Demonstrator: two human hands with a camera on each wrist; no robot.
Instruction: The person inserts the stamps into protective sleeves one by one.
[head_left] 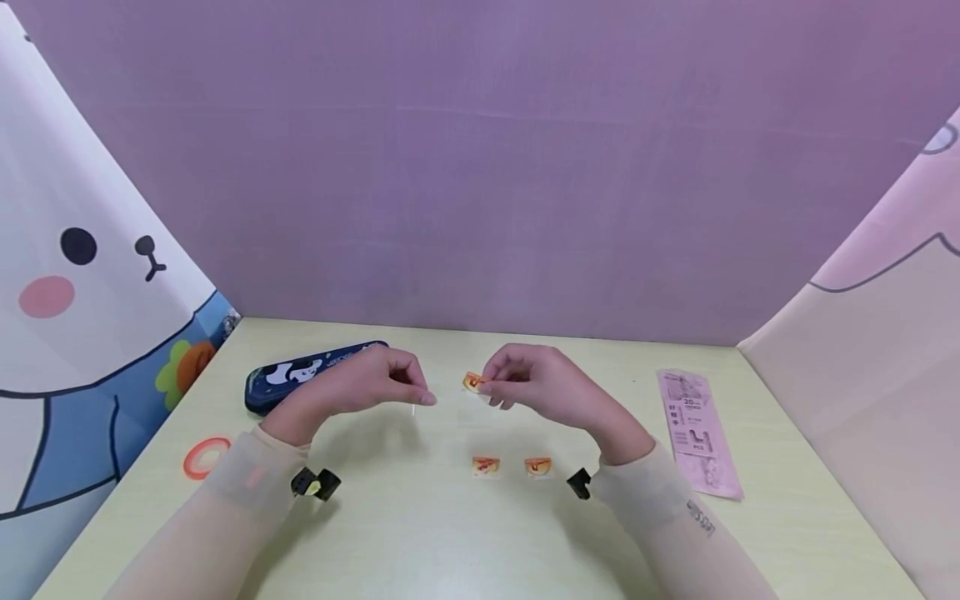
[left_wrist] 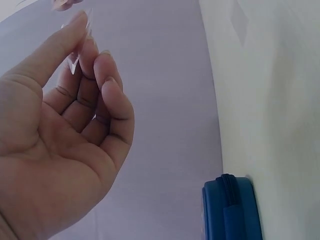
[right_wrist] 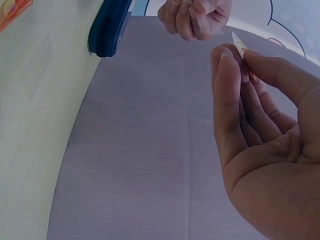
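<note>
My left hand (head_left: pixel 382 381) pinches a thin clear plastic piece (left_wrist: pixel 73 64) between thumb and fingertips, above the table. Facing it, my right hand (head_left: pixel 536 385) holds a small orange-and-yellow printed piece (head_left: pixel 472 382) by its edge, thumb against fingers. In the right wrist view this printed piece (right_wrist: pixel 239 45) is seen nearly edge-on, thin with a pale tip. Two similar printed pieces, one on the left (head_left: pixel 486 467) and one on the right (head_left: pixel 537 467), lie side by side on the table nearer to me. A faint clear square (right_wrist: pixel 37 67) lies flat on the tabletop.
Behind my left wrist lies a dark blue pencil case (head_left: pixel 281 385) with a panda print. An orange-red ring (head_left: pixel 197 459), like a tape roll, is at the left. On the right lies a flat pink printed packet (head_left: pixel 700 433). A purple cloth (head_left: pixel 480 183) hangs along the table's back edge.
</note>
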